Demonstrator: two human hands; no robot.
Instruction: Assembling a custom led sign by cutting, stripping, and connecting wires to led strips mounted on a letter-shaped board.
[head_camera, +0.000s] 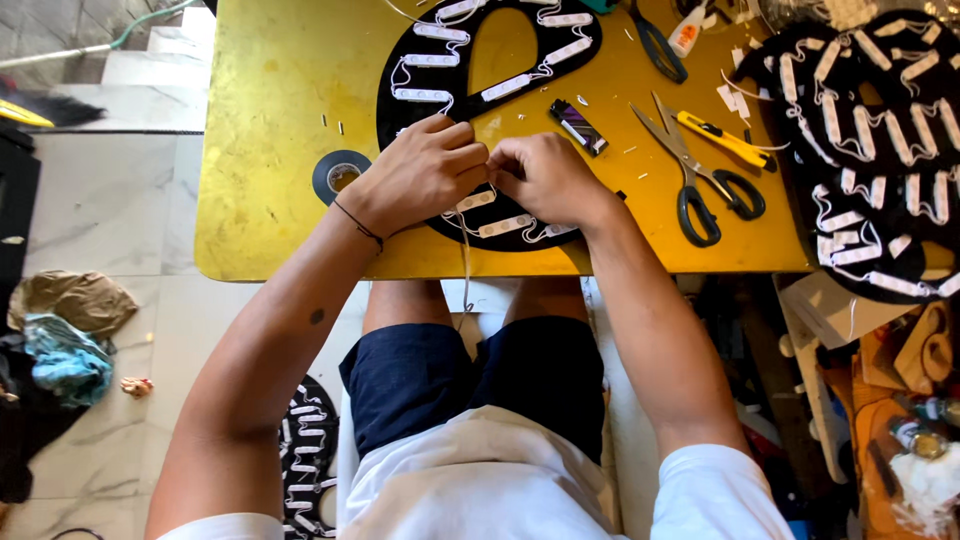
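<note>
**Both hands pinched at a wire on the black panel**

Where the yellow bench meets its near edge, a black letter-shaped panel is laid, studded with small white light modules joined by thin white wire. The left hand and the right hand are brought together over the panel's near end, fingertips almost touching; each grip is clenched on the wire between the modules, though the exact pinch is hidden by the knuckles. A strand of wire is seen hanging over the near edge.

Just left of the left hand, a roll of black tape is set. Right of the right hand, black-handled scissors and a yellow utility knife are laid, with a small dark lighter beyond the knuckles. A second wired panel is spread over the right edge. Wire offcuts are scattered across the bench.
</note>
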